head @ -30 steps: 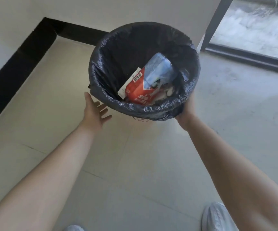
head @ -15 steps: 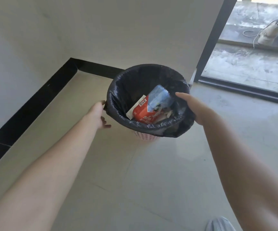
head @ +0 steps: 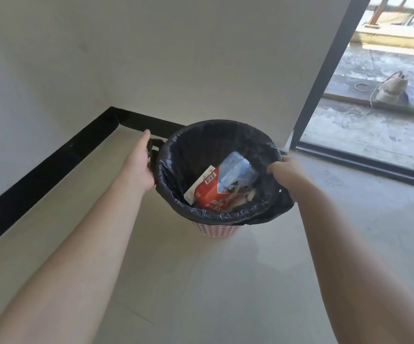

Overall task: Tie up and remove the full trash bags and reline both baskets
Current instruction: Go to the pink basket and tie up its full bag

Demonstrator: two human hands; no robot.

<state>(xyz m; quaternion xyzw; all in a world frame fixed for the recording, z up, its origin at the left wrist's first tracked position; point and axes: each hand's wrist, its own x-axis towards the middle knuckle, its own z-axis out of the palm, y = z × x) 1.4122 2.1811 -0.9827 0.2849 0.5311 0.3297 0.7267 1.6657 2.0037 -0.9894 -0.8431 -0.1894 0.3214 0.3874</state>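
Since half a second ago we have slid our left hand (head: pixel 140 165) along the far-left rim, and its grip now clasps a loop of the black trash bag (head: pixel 216 145); our right hand (head: pixel 286 173) has shifted to the right rim, its curled fingers pinching the bag's edge there. Both arms reach forward, nearly straight. We see crinkled, glossy plastic folded over a round pink basket (head: pixel 217 232) with a perforated wall, standing on the pale tiled floor (head: pixel 201 294) near the wall corner. Inside lie a red carton (head: pixel 207 194) and a clear bluish wrapper (head: pixel 238 172).
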